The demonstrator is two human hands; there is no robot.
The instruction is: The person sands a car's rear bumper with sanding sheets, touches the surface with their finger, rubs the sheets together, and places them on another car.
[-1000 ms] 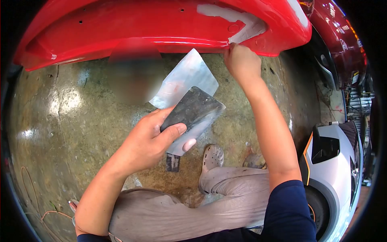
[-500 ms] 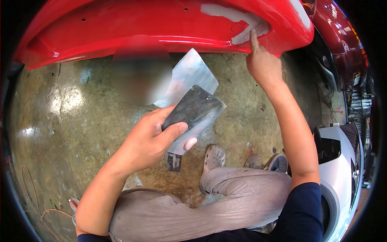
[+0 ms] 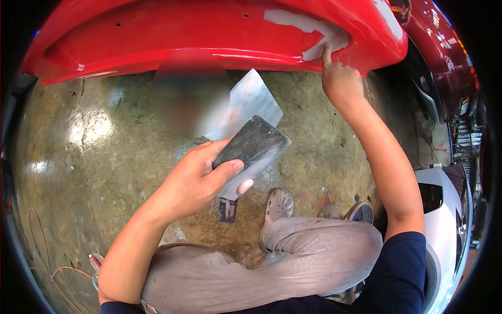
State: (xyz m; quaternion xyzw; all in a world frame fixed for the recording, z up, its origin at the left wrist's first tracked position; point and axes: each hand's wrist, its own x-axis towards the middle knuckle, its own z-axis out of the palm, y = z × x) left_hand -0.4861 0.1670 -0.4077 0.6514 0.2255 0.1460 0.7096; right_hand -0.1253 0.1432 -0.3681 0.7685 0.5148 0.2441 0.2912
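Note:
My left hand [image 3: 196, 180] grips a dark, flat rectangular spreader [image 3: 248, 141] with the thumb on top. Under it lies a pale, shiny flat sheet [image 3: 256, 97], smeared with white and a little pink, its corner jutting out beyond. A small rounded pinkish shape shows near the lower edge of the spreader. Above and to the right, my right hand [image 3: 342, 83] holds nothing. Its index finger is stretched out onto the grey filler patch [image 3: 327, 34] on the red bumper [image 3: 157, 34], while the other fingers are curled in.
Wet-looking concrete floor [image 3: 120, 172] spreads below the bumper. A round tin [image 3: 361, 212] stands beside my knee. To the right are a dark red car [image 3: 439, 47] and a white car part [image 3: 447, 225]. An orange hose [image 3: 68, 269] curls at lower left. A blurred patch covers part of the view.
My right index finger has slid slightly down and left over the filler, and the elbow has swung outward. The view has shifted a little; my left hand keeps its hold.

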